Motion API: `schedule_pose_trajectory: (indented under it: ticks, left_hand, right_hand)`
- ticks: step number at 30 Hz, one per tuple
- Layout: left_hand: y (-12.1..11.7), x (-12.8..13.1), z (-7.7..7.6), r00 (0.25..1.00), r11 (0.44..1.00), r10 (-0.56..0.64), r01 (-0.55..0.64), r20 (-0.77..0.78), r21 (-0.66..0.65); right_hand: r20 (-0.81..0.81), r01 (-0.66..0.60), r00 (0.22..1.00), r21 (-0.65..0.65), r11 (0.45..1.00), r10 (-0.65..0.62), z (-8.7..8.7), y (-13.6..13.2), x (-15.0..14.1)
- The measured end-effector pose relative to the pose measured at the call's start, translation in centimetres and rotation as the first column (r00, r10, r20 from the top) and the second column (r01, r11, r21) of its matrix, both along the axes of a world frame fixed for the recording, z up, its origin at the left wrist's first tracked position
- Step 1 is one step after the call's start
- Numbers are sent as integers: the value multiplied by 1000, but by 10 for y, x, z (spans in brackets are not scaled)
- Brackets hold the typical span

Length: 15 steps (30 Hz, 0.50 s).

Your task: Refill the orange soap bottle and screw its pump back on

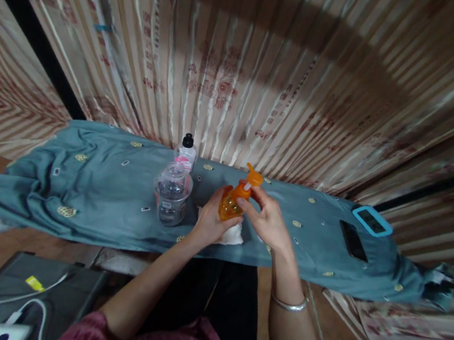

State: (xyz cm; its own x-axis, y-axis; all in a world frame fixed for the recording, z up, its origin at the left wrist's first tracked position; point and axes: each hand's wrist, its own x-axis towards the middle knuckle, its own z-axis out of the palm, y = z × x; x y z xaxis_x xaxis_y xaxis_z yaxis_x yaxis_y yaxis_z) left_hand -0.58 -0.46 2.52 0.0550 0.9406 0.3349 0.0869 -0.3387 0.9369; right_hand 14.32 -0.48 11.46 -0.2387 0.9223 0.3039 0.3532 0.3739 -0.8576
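Observation:
An orange pump bottle (230, 204) is held tilted over the cloth-covered table, its pump head pointing up and to the right. My left hand (214, 215) wraps round the lower body of the bottle. At its collar, just below the pump head, the fingers and thumb of my right hand (265, 215) close on it. Beneath the bottle lies a crumpled white tissue or cloth (233, 235), partly hidden by my left hand. To the left stands a clear plastic cup with a domed lid (172, 195), and behind it a clear bottle with a black cap (186, 154).
A green patterned cloth (109, 190) covers the long narrow table. On its right end lie a dark phone (354, 241) and a blue-framed digital clock (372, 221). Curtains (226, 76) hang close behind. Below left, a white power bank (10, 333) with cables rests on a dark box (14, 279).

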Motion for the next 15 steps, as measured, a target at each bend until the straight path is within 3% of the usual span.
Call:
schedule_pose_trajectory:
  ticks: [3,5,9,11,15]
  left_hand:
    - [0,1,0,1000,1000,-9,9,11,1]
    - [-1,1,-1,1000,1000,3,-3,7,6]
    - [-3,0,-1,1000,1000,29,-29,-11,12]
    - [-3,-1,0,999,1000,29,-29,-14,12]
    - [-4,1,2,1000,1000,5,-4,11,-14]
  right_hand:
    - [-98,11,995,0,1000,-11,-4,5,-3]
    - [-138,97,986,-6,995,-97,-8,4,-8]
    - [8,271,963,-9,963,-270,-8,1,-11]
    - [10,201,979,-18,979,-201,-4,1,-7]
    - [-107,-83,991,-67,994,75,1,4,2]
